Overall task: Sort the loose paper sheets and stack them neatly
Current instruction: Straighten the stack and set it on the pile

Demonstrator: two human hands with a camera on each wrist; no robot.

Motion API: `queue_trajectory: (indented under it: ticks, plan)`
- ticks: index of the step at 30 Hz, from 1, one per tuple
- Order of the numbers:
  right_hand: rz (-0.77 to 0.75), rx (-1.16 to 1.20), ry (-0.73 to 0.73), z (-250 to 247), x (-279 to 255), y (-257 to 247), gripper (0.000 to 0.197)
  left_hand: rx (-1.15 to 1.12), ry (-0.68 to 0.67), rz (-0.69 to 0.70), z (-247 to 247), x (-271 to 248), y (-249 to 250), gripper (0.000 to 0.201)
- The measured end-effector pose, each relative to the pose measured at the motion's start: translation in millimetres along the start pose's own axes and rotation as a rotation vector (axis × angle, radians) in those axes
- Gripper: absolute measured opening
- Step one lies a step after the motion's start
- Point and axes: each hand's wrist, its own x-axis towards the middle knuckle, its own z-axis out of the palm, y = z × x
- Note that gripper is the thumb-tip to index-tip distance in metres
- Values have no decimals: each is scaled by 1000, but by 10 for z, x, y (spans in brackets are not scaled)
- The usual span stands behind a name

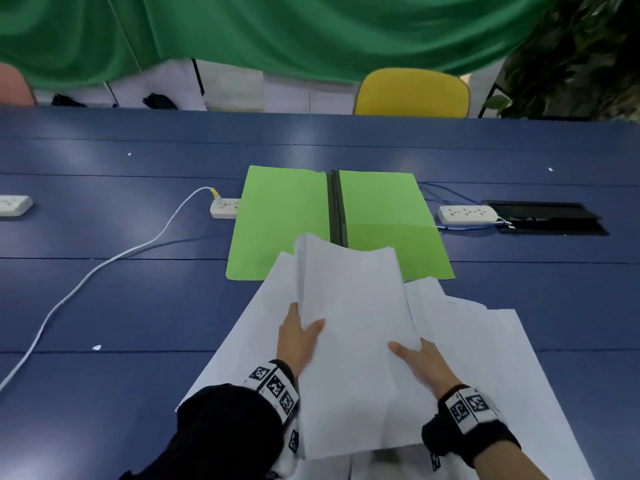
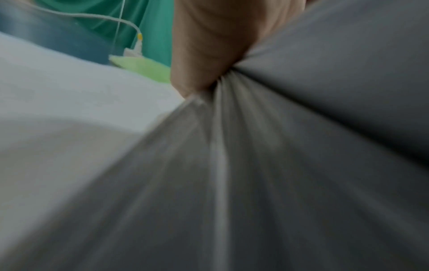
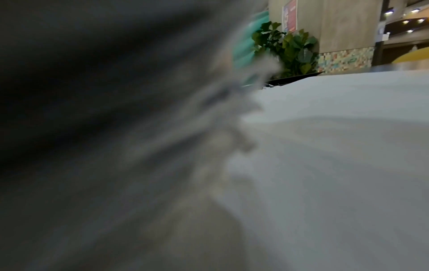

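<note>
At 6 o'clock, nearest the person, both hands hold a bundle of sheets [image 1: 349,341] lifted off the surface [image 1: 121,299]: left hand [image 1: 298,337] w/ thumb on top at its left edge, right hand [image 1: 420,365] pinching its right edge. Bundle's long axis runs 6 to 12. Loose sheets [image 1: 485,341] lie under it, spreading to 4 o'clock, nearer the right hand. Open green folder [image 1: 280,220] lies flat at 12.
</note>
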Motion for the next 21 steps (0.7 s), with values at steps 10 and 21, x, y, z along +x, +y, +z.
queue_trajectory:
  ticks: [10, 21]
  plan:
    - [-317, 527, -257, -113, -95, -831, 102, -218, -48, 570, -616, -623, 1121, 20]
    - [-641, 498, -375, -42, -591, -1554, 46, -397, 43, 755, -999, -950, 1415, 28]
